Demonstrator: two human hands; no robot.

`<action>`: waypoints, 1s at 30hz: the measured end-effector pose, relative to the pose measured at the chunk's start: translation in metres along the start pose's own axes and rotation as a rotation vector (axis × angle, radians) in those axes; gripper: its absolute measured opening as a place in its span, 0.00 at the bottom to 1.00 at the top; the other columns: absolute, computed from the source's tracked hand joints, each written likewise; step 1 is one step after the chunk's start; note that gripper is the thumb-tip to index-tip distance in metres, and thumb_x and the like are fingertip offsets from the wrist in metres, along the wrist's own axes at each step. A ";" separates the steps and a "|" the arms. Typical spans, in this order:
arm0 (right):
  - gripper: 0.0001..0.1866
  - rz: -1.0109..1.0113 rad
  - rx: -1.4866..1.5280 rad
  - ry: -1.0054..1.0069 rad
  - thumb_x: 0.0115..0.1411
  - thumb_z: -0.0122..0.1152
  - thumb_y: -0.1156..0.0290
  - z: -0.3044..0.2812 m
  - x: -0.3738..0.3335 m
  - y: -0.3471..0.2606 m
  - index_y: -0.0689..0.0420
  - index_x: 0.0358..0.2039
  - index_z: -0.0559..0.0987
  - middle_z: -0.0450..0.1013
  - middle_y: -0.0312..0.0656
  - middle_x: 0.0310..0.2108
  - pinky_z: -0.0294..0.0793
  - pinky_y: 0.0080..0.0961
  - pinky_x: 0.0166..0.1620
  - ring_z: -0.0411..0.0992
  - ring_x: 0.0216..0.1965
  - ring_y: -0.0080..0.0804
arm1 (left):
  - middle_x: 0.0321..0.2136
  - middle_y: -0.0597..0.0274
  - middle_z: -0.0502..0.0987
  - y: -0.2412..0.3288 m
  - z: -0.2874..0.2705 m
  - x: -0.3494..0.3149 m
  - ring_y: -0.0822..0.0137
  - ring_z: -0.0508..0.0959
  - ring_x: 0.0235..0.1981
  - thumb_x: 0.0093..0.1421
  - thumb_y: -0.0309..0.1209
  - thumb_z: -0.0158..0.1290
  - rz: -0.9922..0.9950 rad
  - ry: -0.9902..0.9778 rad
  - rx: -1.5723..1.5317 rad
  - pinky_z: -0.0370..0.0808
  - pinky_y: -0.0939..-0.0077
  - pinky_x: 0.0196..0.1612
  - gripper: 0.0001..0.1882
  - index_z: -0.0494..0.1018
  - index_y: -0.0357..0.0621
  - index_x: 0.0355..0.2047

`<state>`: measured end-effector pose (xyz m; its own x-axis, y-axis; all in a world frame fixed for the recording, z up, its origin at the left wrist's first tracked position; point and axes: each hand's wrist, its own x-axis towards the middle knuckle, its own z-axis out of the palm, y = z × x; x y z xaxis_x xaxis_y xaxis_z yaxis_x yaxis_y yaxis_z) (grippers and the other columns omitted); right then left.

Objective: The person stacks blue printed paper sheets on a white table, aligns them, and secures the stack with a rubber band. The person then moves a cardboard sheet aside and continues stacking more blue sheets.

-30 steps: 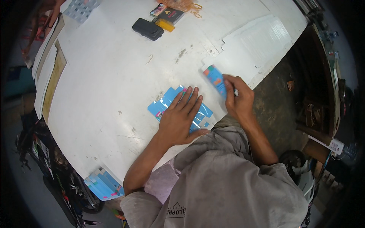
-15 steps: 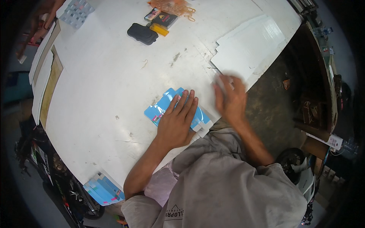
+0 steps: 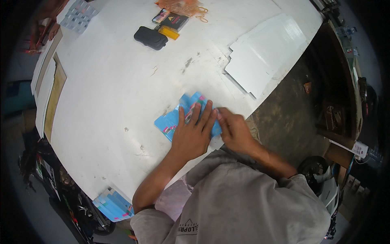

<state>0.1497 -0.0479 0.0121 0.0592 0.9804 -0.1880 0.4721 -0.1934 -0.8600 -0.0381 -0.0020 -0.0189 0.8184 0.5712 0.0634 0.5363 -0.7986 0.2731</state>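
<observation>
The left hand (image 3: 191,136) lies palm down with its fingers spread, grasping nothing and pressing on the blue card (image 3: 164,122). The right hand (image 3: 235,128) is at the card's right edge, its thumb and fingers curled close together; whether they pinch that edge or only touch it, I cannot tell. The card lies on the white table (image 3: 109,93), near the edge on the person's side, and looks like flat printed box blanks with tabs along the far side, perhaps more than one overlapping.

The step in hand looks like working or lining up that right edge while the left hand keeps the card from sliding. The next move seems to call for steady pressure from the left palm and a light, exact touch by the right fingertips, so that the tabs do not crease.

Farther out, a blue stack (image 3: 113,205) sits at the table's near left edge, and white sheets (image 3: 266,53) lie to the right. Beyond are a black case (image 3: 151,38), a yellow lighter (image 3: 169,32), a dark box (image 3: 175,20) and an orange plastic bag (image 3: 178,5).
</observation>
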 end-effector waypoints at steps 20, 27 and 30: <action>0.17 -0.266 -0.475 0.345 0.62 0.64 0.77 -0.007 0.009 0.017 0.65 0.53 0.79 0.76 0.53 0.33 0.72 0.42 0.43 0.74 0.39 0.53 | 0.73 0.39 0.60 0.000 0.009 0.004 0.41 0.61 0.74 0.68 0.35 0.53 -0.047 0.120 -0.196 0.57 0.44 0.74 0.34 0.60 0.29 0.70; 0.22 -0.299 -0.672 0.618 0.62 0.67 0.73 -0.026 0.024 0.024 0.63 0.56 0.77 0.77 0.54 0.39 0.72 0.47 0.52 0.75 0.44 0.54 | 0.73 0.40 0.60 0.000 -0.002 0.005 0.43 0.59 0.75 0.67 0.45 0.55 0.010 -0.043 -0.167 0.54 0.44 0.75 0.39 0.62 0.31 0.71; 0.23 -0.151 -0.557 0.473 0.63 0.69 0.73 -0.048 0.035 0.062 0.62 0.58 0.79 0.74 0.55 0.49 0.71 0.47 0.54 0.72 0.49 0.54 | 0.71 0.41 0.64 0.005 -0.009 0.007 0.43 0.61 0.74 0.66 0.47 0.57 -0.029 0.028 -0.333 0.56 0.42 0.73 0.38 0.65 0.32 0.69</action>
<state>0.2229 -0.0241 -0.0255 0.2715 0.9306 0.2455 0.8736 -0.1312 -0.4686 -0.0312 0.0001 -0.0086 0.7956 0.6010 0.0759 0.4583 -0.6792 0.5733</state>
